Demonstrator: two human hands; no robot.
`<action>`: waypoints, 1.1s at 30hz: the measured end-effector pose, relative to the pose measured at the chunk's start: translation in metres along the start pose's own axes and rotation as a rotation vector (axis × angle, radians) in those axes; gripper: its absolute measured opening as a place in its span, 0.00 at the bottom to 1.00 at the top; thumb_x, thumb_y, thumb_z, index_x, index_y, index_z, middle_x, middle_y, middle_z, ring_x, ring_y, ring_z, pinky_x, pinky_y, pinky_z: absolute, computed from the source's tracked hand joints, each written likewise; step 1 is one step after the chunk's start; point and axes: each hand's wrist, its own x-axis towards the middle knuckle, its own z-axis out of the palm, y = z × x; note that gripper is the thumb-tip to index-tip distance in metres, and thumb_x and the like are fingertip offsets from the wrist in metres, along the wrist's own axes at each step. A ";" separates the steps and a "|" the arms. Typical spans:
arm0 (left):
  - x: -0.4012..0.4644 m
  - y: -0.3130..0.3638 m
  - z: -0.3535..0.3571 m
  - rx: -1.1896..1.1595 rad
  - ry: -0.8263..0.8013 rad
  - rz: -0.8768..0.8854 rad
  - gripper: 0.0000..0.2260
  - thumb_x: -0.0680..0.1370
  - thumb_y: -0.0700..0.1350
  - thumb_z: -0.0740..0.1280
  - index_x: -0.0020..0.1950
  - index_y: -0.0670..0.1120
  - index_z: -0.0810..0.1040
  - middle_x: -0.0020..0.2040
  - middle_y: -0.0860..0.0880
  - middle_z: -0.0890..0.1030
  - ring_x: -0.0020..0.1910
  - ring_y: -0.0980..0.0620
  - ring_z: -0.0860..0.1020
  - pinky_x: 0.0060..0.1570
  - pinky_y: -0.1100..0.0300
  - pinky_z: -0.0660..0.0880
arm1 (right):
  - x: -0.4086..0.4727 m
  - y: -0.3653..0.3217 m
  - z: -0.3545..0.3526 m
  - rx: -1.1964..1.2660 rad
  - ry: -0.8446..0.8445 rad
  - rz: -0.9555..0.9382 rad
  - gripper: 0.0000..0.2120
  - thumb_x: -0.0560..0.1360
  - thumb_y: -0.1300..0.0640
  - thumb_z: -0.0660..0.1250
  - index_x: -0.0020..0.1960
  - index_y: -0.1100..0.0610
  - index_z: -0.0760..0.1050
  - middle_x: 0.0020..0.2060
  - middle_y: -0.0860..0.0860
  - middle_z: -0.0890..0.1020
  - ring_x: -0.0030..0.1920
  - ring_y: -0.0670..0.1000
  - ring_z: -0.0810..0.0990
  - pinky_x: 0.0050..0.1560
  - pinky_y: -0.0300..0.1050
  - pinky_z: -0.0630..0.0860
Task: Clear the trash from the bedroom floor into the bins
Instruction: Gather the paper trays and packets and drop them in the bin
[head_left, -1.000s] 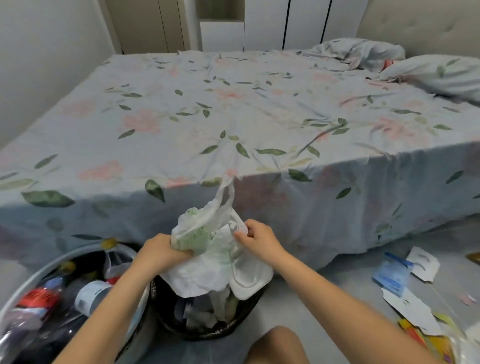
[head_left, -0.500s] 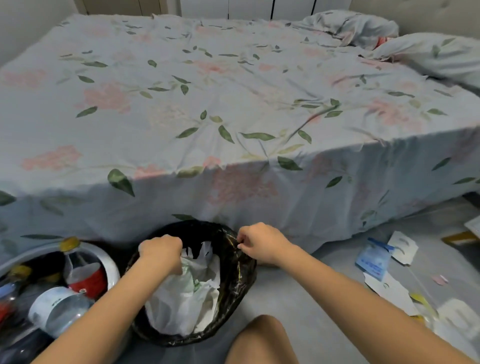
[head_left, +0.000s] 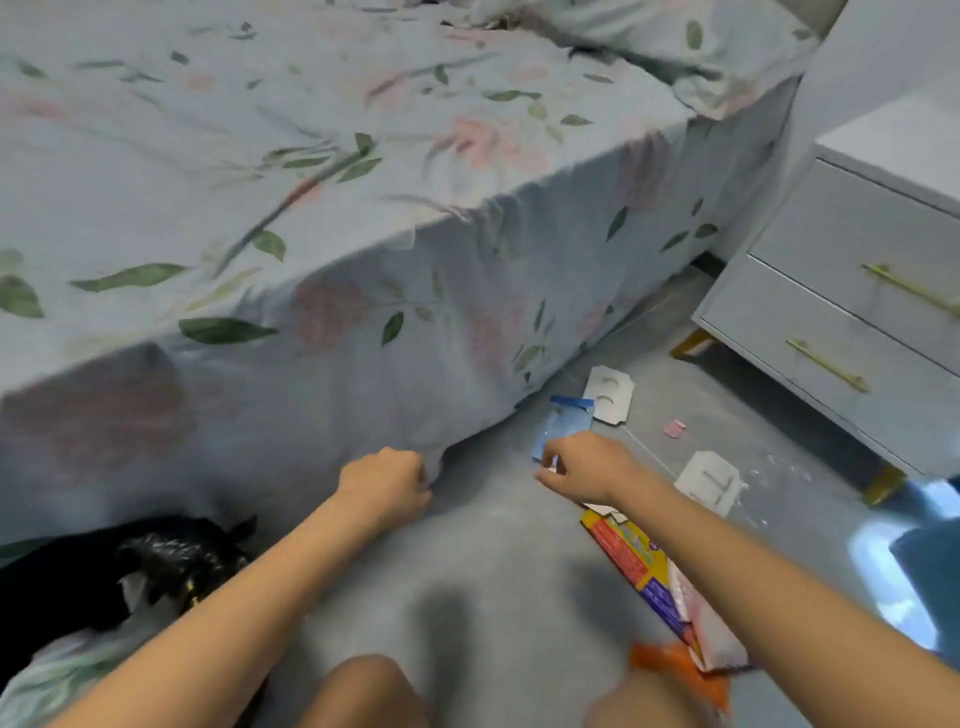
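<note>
Grey bedroom floor (head_left: 483, 561) beside a bed w/ floral sheet (head_left: 311, 218) hanging over its side. Blue packet (head_left: 563, 423), flat, crumpled, dark-blue strip along its top, lies on floor just past right hand's fingertips (head_left: 550, 470); whether they touch it can't be told, hand covers its near end. Right hand (head_left: 587, 467) loosely curled, thumb and forefinger close together, nothing clearly gripped. Left hand (head_left: 387, 486) curled into a fist by sheet's hem, fingers tucked under, can't tell if it holds cloth. White card pieces: one (head_left: 608, 395) just beyond the packet, one (head_left: 709, 480) to right of right hand. Yellow-red wrapper (head_left: 631, 558) partly under right forearm. Small pink scrap (head_left: 674, 428) further right. Black bin bag (head_left: 171, 561) below-left of left hand, cut off at frame edge. Nightstand (head_left: 857, 291) far right. Bottom-right corner blurred, shiny blue thing unreadable.
</note>
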 end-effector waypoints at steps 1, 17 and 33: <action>0.016 0.019 0.011 0.012 -0.007 0.033 0.13 0.74 0.54 0.63 0.56 0.51 0.77 0.59 0.48 0.79 0.58 0.44 0.78 0.53 0.54 0.74 | -0.004 0.027 0.009 0.010 -0.018 0.049 0.17 0.76 0.41 0.60 0.58 0.50 0.75 0.53 0.52 0.82 0.56 0.56 0.78 0.49 0.47 0.73; 0.257 0.186 0.134 0.006 0.151 0.125 0.26 0.75 0.61 0.64 0.63 0.44 0.68 0.61 0.44 0.73 0.61 0.45 0.73 0.56 0.51 0.72 | 0.071 0.220 0.161 0.292 0.065 0.387 0.32 0.72 0.38 0.67 0.71 0.52 0.66 0.66 0.52 0.72 0.67 0.56 0.67 0.65 0.49 0.69; 0.310 0.221 0.165 -0.598 -0.193 -0.314 0.25 0.60 0.52 0.82 0.47 0.45 0.72 0.51 0.45 0.81 0.42 0.47 0.77 0.28 0.59 0.71 | 0.125 0.194 0.176 0.446 -0.184 0.439 0.30 0.66 0.44 0.76 0.61 0.59 0.72 0.58 0.57 0.74 0.58 0.57 0.75 0.56 0.47 0.74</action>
